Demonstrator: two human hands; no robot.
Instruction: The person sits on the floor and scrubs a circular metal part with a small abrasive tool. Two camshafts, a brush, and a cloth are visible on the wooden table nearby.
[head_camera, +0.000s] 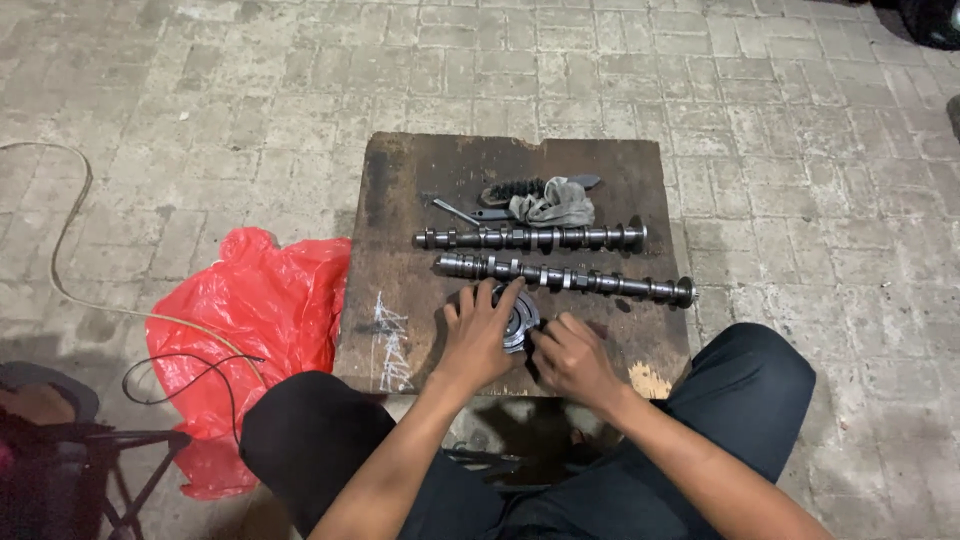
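Note:
My left hand (478, 330) lies spread over a round metal gear part (520, 318) on a dark wooden board (400, 200), fingers gripping its rim. My right hand (572, 358) holds the same part from the right side, fingers curled at its edge. Two long metal camshafts lie across the board just beyond my hands, the nearer one (570, 278) almost touching my left fingertips, the farther one (530, 238) parallel behind it.
A grey rag (552, 204), a brush and a small metal tool (458, 212) lie at the board's far side. A red plastic bag (250, 320) sits on the paving at the left, with a cable (70, 250) and a folding stool (90, 450). My knees flank the board.

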